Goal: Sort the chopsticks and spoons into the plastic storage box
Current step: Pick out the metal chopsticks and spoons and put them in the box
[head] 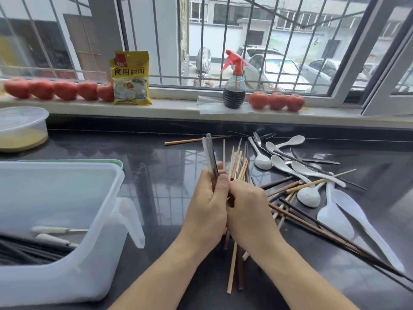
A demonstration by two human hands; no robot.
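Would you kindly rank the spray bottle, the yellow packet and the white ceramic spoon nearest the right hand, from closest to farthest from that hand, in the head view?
1. White ceramic spoon, just right of the right hand.
2. Spray bottle, on the windowsill straight beyond.
3. Yellow packet, windowsill, far left.

A yellow packet (131,77) is standing upright on the window sill (174,108), leaning against the window frame, and it is showing the only readable print here. Across its front, large dark characters are reading 食用碱面. In its upper left corner a small red badge is carrying white characters, but they are blurring too much to make out. Below the big characters a picture is filling the lower half, and any small print around it is staying illegible. The spray bottle (234,86) next along the sill is showing no label that can be read.
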